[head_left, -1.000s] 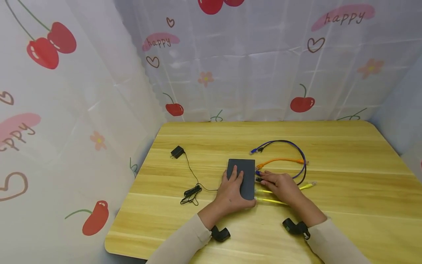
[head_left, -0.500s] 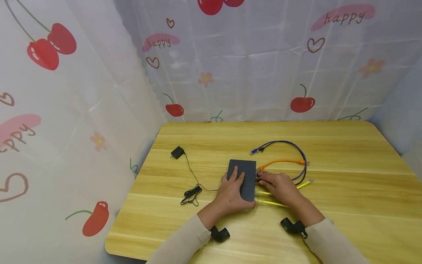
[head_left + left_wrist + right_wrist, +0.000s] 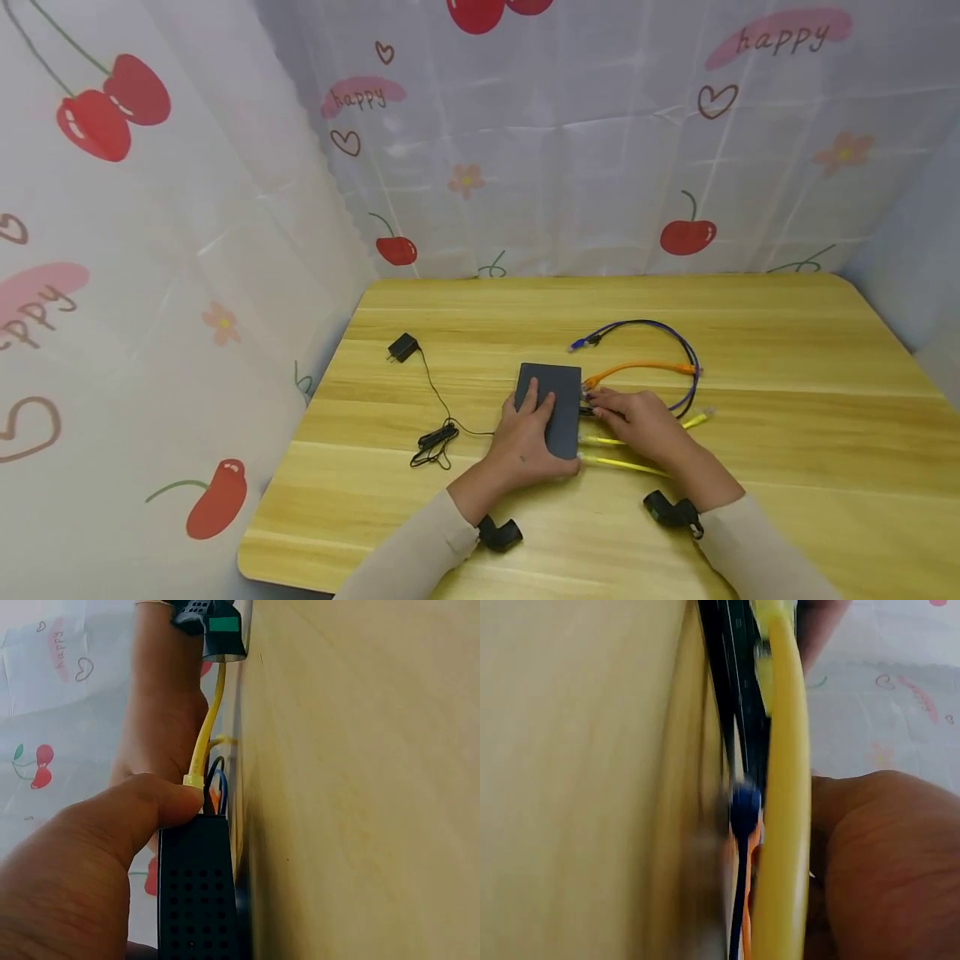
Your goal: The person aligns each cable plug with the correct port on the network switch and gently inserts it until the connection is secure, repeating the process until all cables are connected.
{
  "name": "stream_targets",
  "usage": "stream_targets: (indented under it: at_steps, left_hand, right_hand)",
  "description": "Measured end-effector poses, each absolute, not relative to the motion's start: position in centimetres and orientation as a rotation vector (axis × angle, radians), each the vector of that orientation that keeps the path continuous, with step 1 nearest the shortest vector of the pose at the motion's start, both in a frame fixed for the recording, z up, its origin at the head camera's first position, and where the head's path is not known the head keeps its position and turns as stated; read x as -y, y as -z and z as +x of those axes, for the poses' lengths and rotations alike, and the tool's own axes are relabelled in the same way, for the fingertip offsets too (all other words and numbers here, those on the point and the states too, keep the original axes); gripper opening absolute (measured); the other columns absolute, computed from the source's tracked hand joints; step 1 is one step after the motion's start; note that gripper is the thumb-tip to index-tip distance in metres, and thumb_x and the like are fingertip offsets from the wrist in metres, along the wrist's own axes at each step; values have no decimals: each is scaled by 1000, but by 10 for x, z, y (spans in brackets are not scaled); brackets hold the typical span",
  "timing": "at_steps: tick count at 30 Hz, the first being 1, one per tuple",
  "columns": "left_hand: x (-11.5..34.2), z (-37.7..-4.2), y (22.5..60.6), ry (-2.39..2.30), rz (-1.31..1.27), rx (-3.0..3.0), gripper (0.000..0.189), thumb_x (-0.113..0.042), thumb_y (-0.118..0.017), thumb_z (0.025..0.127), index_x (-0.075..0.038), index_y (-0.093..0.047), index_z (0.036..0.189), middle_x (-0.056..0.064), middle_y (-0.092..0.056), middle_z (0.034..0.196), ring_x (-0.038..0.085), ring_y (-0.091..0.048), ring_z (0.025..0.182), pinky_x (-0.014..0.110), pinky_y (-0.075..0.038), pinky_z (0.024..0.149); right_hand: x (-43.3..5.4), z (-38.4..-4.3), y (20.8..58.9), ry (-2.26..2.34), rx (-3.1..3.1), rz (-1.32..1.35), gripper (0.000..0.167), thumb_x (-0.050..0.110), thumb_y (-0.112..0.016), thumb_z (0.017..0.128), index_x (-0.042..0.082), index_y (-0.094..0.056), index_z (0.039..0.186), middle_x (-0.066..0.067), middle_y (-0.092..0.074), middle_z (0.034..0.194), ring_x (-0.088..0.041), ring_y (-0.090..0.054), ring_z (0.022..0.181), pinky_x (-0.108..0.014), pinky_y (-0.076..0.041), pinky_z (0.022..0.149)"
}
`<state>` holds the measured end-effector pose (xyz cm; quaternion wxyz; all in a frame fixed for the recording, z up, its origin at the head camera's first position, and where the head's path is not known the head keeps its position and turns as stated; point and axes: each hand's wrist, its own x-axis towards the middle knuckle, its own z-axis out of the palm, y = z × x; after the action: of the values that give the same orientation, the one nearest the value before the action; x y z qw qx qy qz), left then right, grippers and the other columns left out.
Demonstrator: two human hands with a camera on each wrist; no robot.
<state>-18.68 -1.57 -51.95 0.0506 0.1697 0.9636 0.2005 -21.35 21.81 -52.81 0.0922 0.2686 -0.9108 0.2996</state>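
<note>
Head view: the black box (image 3: 565, 421) is placed left of the desk's (image 3: 787, 375) middle — gripped by the left hand (image 3: 525, 437), thumb at its near right corner. The right hand (image 3: 637, 421) is bent to its right edge; whether a plug is pinched can't be told. The free end of one yellow cable (image 3: 697, 421) has been drawn slightly inward, little else shifted — cable work judged ongoing. Power adapter (image 3: 403, 347) is laid toward the far left corner; cherry-print curtain (image 3: 525, 158) is hung beyond the far edge.

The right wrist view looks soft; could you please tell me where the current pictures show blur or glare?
Right wrist: blue plug and yellow cable blurred; left wrist: dark box clearer; head: pale glare streaks on the curtain.
</note>
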Motion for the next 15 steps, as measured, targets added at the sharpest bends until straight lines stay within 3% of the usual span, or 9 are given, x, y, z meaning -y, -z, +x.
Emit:
stream_targets:
  at_steps: [9, 15]
  left_hand:
    - [18, -186, 520, -604, 507, -2941, 109, -73, -71, 70, -23, -30, 158, 6, -6, 168, 45, -13, 149, 55, -38, 108]
    - [15, -185, 520, -600, 522, -2945, 109, -73, -71, 70, -23, -31, 158, 6, -7, 168, 46, -14, 149, 56, -38, 107]
  right_hand:
    - [-237, -220, 519, -770, 2819, 685, 32, 19, -72, 92, 7, -73, 122, -13, -66, 130, -36, -62, 120, -54, -49, 95]
    - [-231, -228, 519, -667, 2817, 805, 35, 22, -74, 90, 7, -73, 122, -14, -69, 124, -36, -64, 116, -53, -51, 93]
